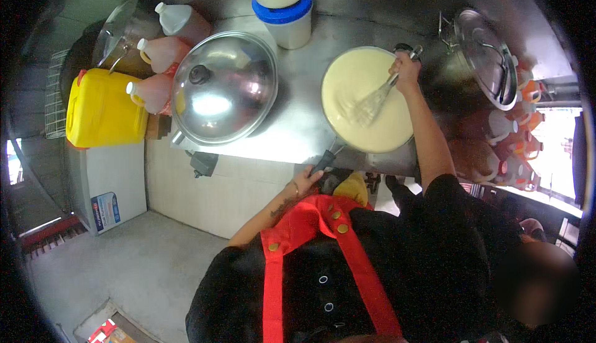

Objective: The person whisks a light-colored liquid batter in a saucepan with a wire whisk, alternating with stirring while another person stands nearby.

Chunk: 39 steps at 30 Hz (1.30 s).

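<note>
A large round pot [349, 70] full of smooth, pale yellow batter-like liquid stands on the steel worktop [288, 133]. My right hand [406, 69] grips the handle of a wire whisk [376, 102], whose wires dip into the liquid near the pot's middle; the liquid around them is blurred by motion. Low at the pot's left front, my left hand [308, 179] is closed around the black handle [323, 161] of the pan or pot, by a metal bracket at the rim. To the left, a wide pan covered by a domed metal lid [233, 77] with a black knob rests on the worktop.
A blue-lidded plastic tub [291, 28] stands at the back under another container. Plastic jugs [158, 92] and a yellow jerrycan [109, 110] are at the left. More jugs [505, 126] and a leaning metal lid [486, 59] are at the right. Another person [533, 231] is at the lower right.
</note>
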Motion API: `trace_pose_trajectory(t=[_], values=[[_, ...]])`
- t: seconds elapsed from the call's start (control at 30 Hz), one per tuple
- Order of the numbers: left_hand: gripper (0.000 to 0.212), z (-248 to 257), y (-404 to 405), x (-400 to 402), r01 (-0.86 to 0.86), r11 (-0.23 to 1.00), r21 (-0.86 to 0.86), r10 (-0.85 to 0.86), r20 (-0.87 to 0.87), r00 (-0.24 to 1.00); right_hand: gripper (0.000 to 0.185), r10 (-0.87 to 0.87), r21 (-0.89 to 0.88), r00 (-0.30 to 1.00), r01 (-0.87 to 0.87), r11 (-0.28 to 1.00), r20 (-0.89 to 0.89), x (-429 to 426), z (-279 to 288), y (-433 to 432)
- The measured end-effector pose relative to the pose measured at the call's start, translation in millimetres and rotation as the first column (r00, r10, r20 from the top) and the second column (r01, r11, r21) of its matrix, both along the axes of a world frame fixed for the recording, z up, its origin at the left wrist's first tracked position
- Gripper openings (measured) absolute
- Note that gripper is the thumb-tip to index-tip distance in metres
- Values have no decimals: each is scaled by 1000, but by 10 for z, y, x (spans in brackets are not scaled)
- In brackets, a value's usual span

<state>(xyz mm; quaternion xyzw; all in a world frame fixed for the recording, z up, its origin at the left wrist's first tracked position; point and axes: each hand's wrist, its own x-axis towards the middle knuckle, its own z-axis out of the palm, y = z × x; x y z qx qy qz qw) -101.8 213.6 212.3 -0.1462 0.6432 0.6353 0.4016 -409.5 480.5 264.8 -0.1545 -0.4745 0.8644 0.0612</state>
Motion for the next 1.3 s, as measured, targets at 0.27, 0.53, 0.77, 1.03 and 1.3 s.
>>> trace_pose_trajectory(t=[0.27,0.53,0.77,1.03,1.3], values=[[54,-168,-33,35,96,987,-129,-102,-45,994,26,-421,-30,866,429,903,-271,198,-51,356],[43,-385,-21,15,63,997,-53,-65,-31,997,17,-456,116,850,498,860,-265,245,98,786],[58,-455,-96,97,74,997,15,-72,-107,992,15,-208,14,974,211,977,-94,592,101,458],[63,-574,-60,-5,152,971,-186,-167,-71,983,14,-463,27,835,492,870,-299,240,104,366],[57,-837,-77,141,58,998,-30,-60,-46,997,15,-289,442,947,320,838,-138,16,436,531]])
